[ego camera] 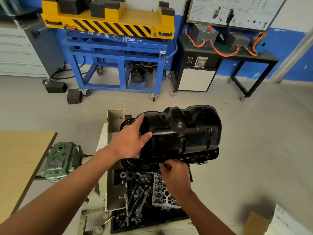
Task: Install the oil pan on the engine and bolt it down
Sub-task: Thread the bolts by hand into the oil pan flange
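Observation:
A glossy black oil pan lies bottom-up on top of the engine on its stand, flange down. My left hand rests flat on the pan's left end, fingers straight, thumb across its side. My right hand is at the pan's near flange, fingertips pinching something small at a bolt hole; the item itself is too small to make out. The engine block is mostly hidden under the pan.
Below the pan a tray holds a cylinder head, camshafts and loose parts. A green gearbox and a wooden table sit at left. A blue and yellow lift cart and a black bench stand behind.

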Action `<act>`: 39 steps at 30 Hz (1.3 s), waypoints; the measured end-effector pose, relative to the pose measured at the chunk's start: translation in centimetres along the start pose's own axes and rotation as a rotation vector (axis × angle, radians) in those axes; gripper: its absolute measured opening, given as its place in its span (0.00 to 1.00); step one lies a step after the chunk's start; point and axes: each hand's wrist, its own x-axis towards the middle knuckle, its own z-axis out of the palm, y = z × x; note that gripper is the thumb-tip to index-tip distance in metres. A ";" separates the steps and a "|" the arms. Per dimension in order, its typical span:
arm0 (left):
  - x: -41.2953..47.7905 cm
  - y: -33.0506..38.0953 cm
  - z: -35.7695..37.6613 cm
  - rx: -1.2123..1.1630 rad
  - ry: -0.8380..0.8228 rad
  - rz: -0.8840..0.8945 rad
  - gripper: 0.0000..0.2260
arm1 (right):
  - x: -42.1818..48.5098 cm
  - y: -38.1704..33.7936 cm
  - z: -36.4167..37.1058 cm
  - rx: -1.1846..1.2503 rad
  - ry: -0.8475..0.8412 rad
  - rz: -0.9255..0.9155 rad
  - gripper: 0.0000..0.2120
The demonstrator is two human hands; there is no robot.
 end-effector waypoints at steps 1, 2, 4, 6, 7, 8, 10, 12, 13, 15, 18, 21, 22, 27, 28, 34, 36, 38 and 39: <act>0.0 0.0 0.0 0.001 -0.001 -0.003 0.31 | 0.1 0.0 0.0 -0.004 -0.001 -0.001 0.12; 0.0 0.0 0.0 0.002 -0.002 -0.006 0.31 | 0.1 0.0 -0.1 -0.007 -0.002 -0.001 0.12; 0.0 0.1 -0.1 -0.001 -0.003 -0.005 0.31 | 0.1 -0.1 -0.2 -0.013 -0.003 0.006 0.13; -0.1 0.1 -0.1 -0.002 0.000 0.005 0.31 | 0.0 -0.3 -0.2 -0.013 0.006 0.010 0.15; 0.0 0.1 -0.1 -0.001 0.002 0.008 0.31 | 0.0 -0.4 -0.3 -0.011 0.014 0.005 0.15; 0.0 0.0 -0.1 0.000 0.002 0.011 0.31 | 0.0 -0.5 -0.3 -0.008 0.020 -0.002 0.14; 0.0 0.0 -0.1 0.003 0.003 0.013 0.31 | 0.0 -0.6 -0.3 -0.009 0.016 -0.015 0.12; 0.0 0.0 -0.1 0.006 0.005 0.011 0.31 | 0.0 -0.6 -0.2 -0.023 -0.004 -0.017 0.10; 0.0 0.0 -0.1 0.007 0.004 0.011 0.31 | 0.0 -0.5 -0.1 -0.032 -0.015 -0.015 0.09; -0.1 0.0 -0.1 0.004 0.002 0.013 0.31 | 0.0 -0.4 0.0 -0.040 -0.032 -0.010 0.10; -0.1 0.1 -0.1 0.000 -0.001 0.012 0.31 | 0.1 -0.3 0.1 -0.054 -0.040 0.005 0.12; 0.0 0.2 -0.1 -0.008 -0.007 0.003 0.31 | 0.4 -0.2 -0.1 -0.081 -0.043 0.021 0.16; 0.0 0.2 -0.2 -0.011 -0.009 0.003 0.31 | 0.4 -0.2 -0.1 -0.085 -0.041 0.023 0.17; 0.0 0.2 -0.1 0.010 -0.009 -0.004 0.31 | 0.3 -0.1 -0.2 -0.088 -0.029 0.016 0.17; 0.0 0.2 -0.1 0.011 -0.010 -0.006 0.31 | 0.3 -0.1 -0.2 -0.086 -0.030 0.014 0.16; -0.1 0.3 -0.1 0.023 -0.003 -0.017 0.32 | 0.0 -0.4 0.0 -0.117 -0.049 0.005 0.12; -0.1 0.3 -0.1 0.012 -0.004 -0.015 0.32 | 0.0 -0.4 0.0 -0.119 -0.059 0.017 0.13; -0.1 0.3 -0.1 0.003 -0.005 -0.005 0.31 | 0.1 -0.5 -0.2 -0.112 -0.061 0.031 0.14; -0.1 0.3 -0.1 0.005 -0.004 -0.001 0.31 | 0.2 -0.5 -0.3 -0.111 -0.063 0.036 0.15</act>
